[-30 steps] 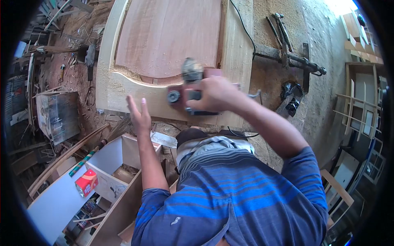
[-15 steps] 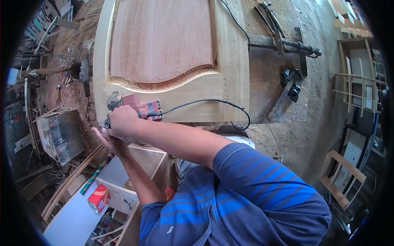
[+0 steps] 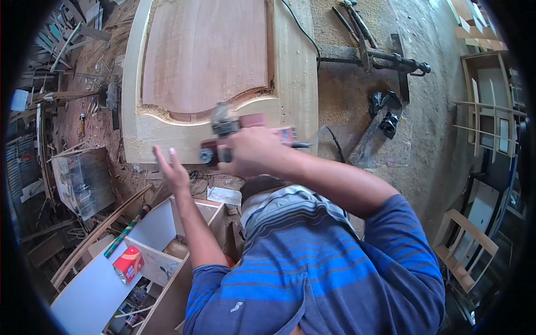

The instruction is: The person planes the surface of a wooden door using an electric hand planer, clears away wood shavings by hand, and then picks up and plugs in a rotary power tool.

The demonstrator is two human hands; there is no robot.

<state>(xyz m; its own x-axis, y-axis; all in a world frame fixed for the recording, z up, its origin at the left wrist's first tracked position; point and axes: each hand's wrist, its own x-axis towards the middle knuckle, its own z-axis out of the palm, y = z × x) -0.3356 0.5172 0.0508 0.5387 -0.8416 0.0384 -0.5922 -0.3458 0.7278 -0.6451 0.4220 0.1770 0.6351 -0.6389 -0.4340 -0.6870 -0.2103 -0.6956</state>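
A red and black electric planer is over the lower rail of a panelled wooden door, slightly blurred. My right hand is wrapped round its handle, and a round black knob shows at the planer's left end. My left hand is held apart from the tool at the door's near edge, fingers stretched out and holding nothing. Fine shavings lie along the groove around the door's raised panel. The planer's black cord trails off to the right.
A metal clamp bar and pincer-like tool are beyond the door's right side. An open cabinet box with a red tin stands near my left arm. Wooden frames stand at far right; scraps litter the left floor.
My right hand and the planer have moved right along the door's rail. My left hand, earlier beside the planer's front end, is now apart from it. The view has shifted slightly.
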